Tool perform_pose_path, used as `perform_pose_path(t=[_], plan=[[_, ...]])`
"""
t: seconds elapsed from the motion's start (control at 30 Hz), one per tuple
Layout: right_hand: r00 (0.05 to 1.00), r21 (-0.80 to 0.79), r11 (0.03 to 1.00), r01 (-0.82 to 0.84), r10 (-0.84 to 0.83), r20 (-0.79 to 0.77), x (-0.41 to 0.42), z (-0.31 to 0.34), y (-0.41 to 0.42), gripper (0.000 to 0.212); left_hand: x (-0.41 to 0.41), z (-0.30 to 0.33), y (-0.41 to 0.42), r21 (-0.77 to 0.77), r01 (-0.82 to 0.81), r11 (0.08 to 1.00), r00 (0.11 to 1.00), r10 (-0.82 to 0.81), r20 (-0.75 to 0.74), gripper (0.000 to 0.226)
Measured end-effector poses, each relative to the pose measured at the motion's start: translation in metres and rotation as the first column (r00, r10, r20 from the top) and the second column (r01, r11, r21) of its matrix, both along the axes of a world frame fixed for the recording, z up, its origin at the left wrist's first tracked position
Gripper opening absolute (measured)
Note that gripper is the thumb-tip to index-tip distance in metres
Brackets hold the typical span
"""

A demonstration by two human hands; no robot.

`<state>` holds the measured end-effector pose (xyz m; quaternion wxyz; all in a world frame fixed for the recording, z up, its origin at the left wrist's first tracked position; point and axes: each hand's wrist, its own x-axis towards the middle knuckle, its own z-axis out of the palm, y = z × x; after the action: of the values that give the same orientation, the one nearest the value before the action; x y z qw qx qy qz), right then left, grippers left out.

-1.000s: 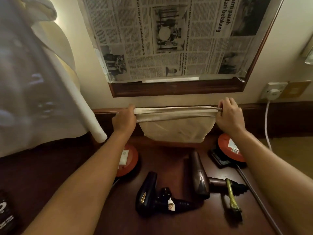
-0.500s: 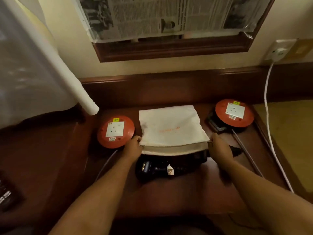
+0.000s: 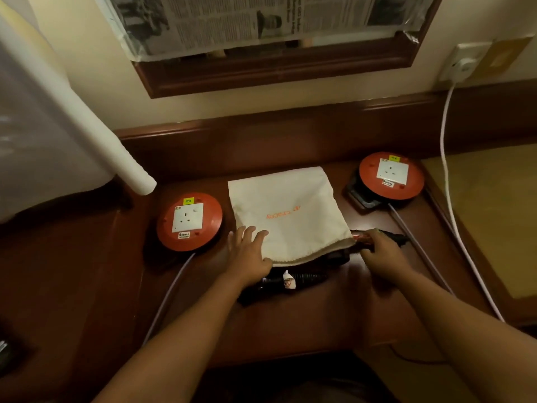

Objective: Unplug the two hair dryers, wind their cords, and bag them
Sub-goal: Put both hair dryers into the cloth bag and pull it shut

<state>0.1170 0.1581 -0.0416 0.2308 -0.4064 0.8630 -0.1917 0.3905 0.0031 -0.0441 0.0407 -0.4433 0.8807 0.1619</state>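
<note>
Two hands work at the mouth of the bag (image 3: 287, 210). Left hand (image 3: 249, 251) rests flat, fingers straight, on its near left corner. Right hand (image 3: 377, 251) appears to pinch the right mouth edge; the grip is partly hidden. The limp cloth bag lies on the worktop (image 3: 334, 312), draped over the hair dryers (image 3: 293, 279). These are rigid and heavier: grasp each by the handle.

A cream bag (image 3: 286, 212) is laid over two dark hair dryers (image 3: 293, 279) on the wooden desk (image 3: 334, 321). Its left edge is pressed by the flat left hand (image 3: 250, 251). The right corner is gripped by the right hand (image 3: 377, 248).
</note>
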Motion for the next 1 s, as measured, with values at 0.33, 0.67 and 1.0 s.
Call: perform_pose_path(t=[0.33,0.67,1.0], plan=[[0.998,0.085,0.994,-0.062,0.060,0.023,-0.083,-0.009,0.021,0.051,-0.124,0.008,0.074,-0.001,0.215,0.977,0.946,-0.208,-0.249,0.028],[0.902,0.250,0.869,-0.427,0.390,0.187,-0.138,-0.031,-0.002,0.095,-0.169,-0.019,0.112,0.234,-0.470,0.851,0.842,0.512,-0.172,0.027],[0.847,0.280,0.807,-0.521,0.446,0.291,-0.143,-0.041,-0.018,0.092,-0.195,-0.038,0.127,0.638,-0.675,0.371,0.384,0.915,-0.125,0.059]])
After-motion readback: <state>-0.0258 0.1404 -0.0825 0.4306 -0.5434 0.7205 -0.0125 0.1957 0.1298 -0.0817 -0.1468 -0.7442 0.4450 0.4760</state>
